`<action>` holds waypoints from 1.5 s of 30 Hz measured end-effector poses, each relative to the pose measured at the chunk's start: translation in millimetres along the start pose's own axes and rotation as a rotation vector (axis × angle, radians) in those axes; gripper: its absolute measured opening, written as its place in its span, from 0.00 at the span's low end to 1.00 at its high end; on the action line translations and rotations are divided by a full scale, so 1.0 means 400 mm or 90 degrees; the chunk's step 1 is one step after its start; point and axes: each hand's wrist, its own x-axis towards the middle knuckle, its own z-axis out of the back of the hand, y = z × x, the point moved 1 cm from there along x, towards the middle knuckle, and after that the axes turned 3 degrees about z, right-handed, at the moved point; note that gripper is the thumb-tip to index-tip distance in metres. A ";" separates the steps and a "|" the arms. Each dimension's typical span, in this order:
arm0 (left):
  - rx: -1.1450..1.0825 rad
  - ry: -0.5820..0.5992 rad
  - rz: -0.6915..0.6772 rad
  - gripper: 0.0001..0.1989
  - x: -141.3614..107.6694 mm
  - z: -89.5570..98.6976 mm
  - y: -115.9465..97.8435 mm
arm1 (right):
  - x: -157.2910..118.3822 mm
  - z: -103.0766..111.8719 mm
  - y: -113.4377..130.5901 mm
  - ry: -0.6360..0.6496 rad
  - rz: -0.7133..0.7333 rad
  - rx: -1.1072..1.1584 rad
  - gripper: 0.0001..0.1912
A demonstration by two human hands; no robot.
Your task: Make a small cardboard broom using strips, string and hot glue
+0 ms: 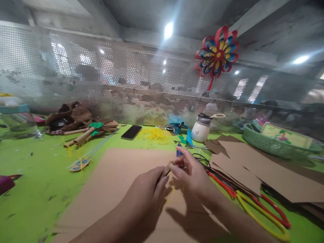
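Over a large brown cardboard sheet (106,179), my two hands meet around a small rolled piece of brown cardboard (166,169). My left hand (149,185) is closed on its lower part. At its upper end, the thumb and fingers of my right hand (191,173) pinch close together; what exactly they grip there is partly hidden. Thin yellow strands (173,189) hang below the hands. Just beyond my right fingers stands a blue bottle (179,150) with a pointed tip.
Scissors with red and yellow handles (265,212) and cut cardboard pieces (240,168) lie at right, before a green basket (273,143). Behind are a white jug (200,130), yellow shreds (155,135) and a phone (131,132). Cardboard tubes (83,138) lie left.
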 end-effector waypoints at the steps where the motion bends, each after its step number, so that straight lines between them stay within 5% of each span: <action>1: 0.002 -0.010 -0.018 0.16 -0.004 -0.004 -0.005 | -0.008 -0.015 0.006 -0.008 -0.017 0.019 0.39; 9: 0.113 0.024 -0.052 0.13 -0.013 -0.004 -0.006 | -0.022 -0.020 -0.002 -0.051 -0.013 0.082 0.27; 22: 0.187 0.065 -0.016 0.14 -0.017 -0.024 0.001 | -0.025 -0.010 -0.020 -0.032 -0.038 0.072 0.21; 40: 0.100 0.105 0.022 0.17 -0.012 -0.021 -0.014 | -0.024 0.007 -0.019 -0.009 -0.123 0.149 0.21; 45: 0.078 0.107 -0.019 0.09 -0.020 -0.028 0.003 | -0.025 0.002 -0.026 -0.012 -0.124 0.173 0.21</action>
